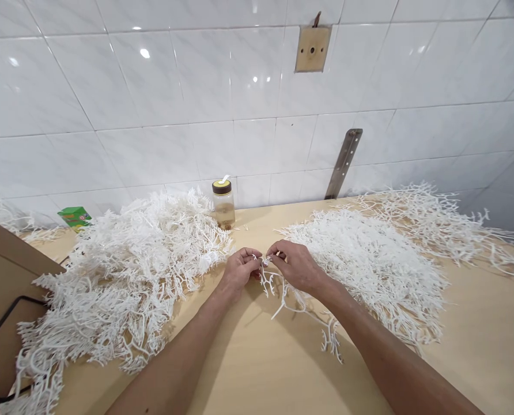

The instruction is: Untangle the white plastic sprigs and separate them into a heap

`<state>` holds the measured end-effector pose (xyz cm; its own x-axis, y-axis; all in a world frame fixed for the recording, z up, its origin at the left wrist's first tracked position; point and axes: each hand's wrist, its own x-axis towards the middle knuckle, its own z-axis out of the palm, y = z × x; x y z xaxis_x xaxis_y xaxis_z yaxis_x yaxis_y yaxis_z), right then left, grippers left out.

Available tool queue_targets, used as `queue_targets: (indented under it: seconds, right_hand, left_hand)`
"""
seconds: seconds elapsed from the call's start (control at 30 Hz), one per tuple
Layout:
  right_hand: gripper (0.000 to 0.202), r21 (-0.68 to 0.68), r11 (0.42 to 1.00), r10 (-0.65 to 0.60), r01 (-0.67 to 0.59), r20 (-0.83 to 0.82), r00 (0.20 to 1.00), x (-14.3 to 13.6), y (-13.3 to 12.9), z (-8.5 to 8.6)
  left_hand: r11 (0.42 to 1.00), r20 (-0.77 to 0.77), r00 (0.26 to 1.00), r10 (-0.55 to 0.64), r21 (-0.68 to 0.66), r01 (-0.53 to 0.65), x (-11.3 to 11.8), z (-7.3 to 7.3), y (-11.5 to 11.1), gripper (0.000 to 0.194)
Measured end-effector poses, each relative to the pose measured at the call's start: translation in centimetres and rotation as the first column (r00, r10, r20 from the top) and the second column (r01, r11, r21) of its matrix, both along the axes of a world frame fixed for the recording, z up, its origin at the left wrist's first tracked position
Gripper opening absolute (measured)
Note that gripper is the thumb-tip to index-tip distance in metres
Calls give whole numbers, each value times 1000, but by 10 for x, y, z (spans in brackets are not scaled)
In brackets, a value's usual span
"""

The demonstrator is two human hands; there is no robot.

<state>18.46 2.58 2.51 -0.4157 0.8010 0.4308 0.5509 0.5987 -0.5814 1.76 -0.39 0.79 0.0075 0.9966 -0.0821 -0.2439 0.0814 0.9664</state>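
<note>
A white branching plastic sprig hangs between my two hands, over the middle of the table. My left hand pinches its upper end between thumb and fingers. Right beside it, my right hand is closed on the same piece with thumb and forefinger. More thin white branches trail below my right hand toward the tabletop; whether they join the held sprig I cannot tell. A large heap of white branching sprigs lies to the left, and a flatter pile of them lies to the right.
A clear jar with a dark and yellow lid stands behind the left heap, near a green box. A metal bracket leans on the tiled wall. Loose branches lie at the far right. A brown panel borders the left.
</note>
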Motion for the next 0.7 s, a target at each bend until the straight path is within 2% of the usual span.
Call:
queue_targets:
  seconds: [0.23, 0.5, 0.7]
  right_hand:
    - [13, 1, 999, 42, -42, -3, 999, 1, -1, 2]
    - [12, 59, 997, 58, -59, 17, 998, 0, 0, -1]
    - [11, 87, 993, 70, -76, 61, 996, 0, -1, -2]
  left_hand:
    - [998, 20, 998, -58, -18, 59, -3, -5, 5, 39]
    - [989, -123, 981, -149, -33, 146, -7, -2, 4, 42]
    - [992, -59, 991, -124, -34, 122, -7, -1, 4, 43]
